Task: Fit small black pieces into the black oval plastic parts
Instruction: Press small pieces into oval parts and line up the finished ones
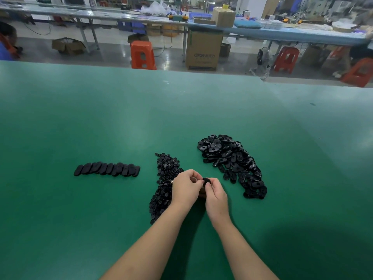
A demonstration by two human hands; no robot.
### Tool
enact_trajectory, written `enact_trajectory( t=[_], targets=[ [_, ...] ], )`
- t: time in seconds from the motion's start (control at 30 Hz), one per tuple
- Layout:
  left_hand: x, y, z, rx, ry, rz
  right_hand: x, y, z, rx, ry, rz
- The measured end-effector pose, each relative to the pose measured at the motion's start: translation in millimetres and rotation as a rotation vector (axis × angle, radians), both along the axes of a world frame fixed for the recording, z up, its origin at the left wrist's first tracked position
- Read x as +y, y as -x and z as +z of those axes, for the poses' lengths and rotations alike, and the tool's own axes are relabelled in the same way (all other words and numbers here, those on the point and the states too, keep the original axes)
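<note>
Workshop floor with long benches, cardboard boxes and orange stools (143,55) in the background; foreground a green table mat (101,118), on which all stock lies. Both bare hands meet above the mat, fingertips together. Right hand (216,196): fingers pressed onto a black oval part (206,181), pinched at its near end. Left hand (186,187): fingers curled and closed against the same oval part from the other side; whether a small piece sits between its fingertips cannot be told. Directly left of the grip, partly under the left hand and running toward the person: an elongated heap of small black pieces (164,178). Right of the grip and beyond it, near but not touching the hands: a larger loose pile of oval parts (232,160), lying at mixed angles. Well to the left of the grip, past the small pieces: a neat overlapping row of oval parts (107,169), laid flat.
</note>
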State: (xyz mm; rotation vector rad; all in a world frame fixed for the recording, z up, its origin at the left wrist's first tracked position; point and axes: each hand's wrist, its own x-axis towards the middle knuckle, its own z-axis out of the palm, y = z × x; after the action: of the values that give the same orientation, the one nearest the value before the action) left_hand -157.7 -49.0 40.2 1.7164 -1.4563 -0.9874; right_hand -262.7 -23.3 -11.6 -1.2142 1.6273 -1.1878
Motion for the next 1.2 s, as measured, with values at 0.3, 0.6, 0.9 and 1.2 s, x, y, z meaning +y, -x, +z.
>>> enact_trajectory(
  t=[0.3, 0.6, 0.9, 1.2],
  targets=[
    [0.4, -1.3, -2.5, 0.016, 0.002, 0.033, 0.2, 0.2, 1.3, -0.026, 0.004, 0.01],
    [4.0, 4.3, -2.5, -0.092, 0.033, 0.02, 2.9, 1.3, 2.5, -0.013, 0.003, 0.016],
    [-2.4, -9.0, -1.9, -0.018, -0.023, -0.029, 2.9, 3.0, 1.7, -0.112, 0.021, 0.018],
    [-6.5, -24.1, -4.5, 0.016, -0.034, -0.108, 1.0, 1.5, 0.7, -0.028, 0.06, 0.042]
  ],
)
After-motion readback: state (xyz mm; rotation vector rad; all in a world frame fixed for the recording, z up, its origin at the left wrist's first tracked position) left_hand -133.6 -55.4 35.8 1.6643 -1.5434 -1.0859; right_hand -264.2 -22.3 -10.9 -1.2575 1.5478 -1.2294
